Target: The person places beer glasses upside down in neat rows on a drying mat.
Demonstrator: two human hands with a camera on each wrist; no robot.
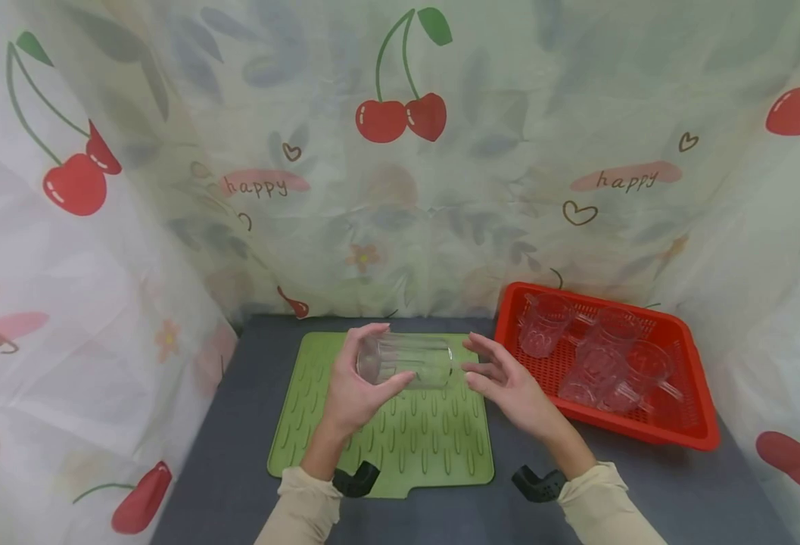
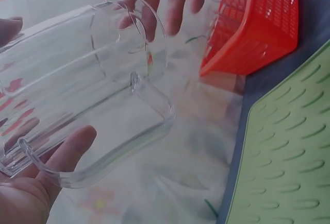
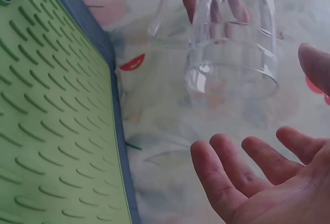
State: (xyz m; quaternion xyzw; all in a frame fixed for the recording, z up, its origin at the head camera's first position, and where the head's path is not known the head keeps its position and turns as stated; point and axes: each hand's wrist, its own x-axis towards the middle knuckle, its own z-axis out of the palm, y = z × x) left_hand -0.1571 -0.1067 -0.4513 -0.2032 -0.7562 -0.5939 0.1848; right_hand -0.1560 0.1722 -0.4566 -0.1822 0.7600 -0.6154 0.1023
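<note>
A clear mug (image 1: 409, 362) with a side handle (image 2: 108, 154) lies sideways in the air above the green mat. My left hand (image 1: 359, 378) grips it near its left end, thumb on the near side and fingers round the far side. In the left wrist view, the thumb shows below the mug's wall. My right hand (image 1: 512, 387) is just off the mug's right end, its fingers spread and slightly bent. A gap shows between those fingertips (image 3: 203, 154) and the mug in the right wrist view.
The green ridged mat (image 1: 434, 462) lies on the dark grey table (image 1: 229, 462). To the right, a red plastic basket (image 1: 695, 409) holds several clear mugs (image 1: 543, 333). A printed curtain (image 1: 427, 227) hangs round the back and sides.
</note>
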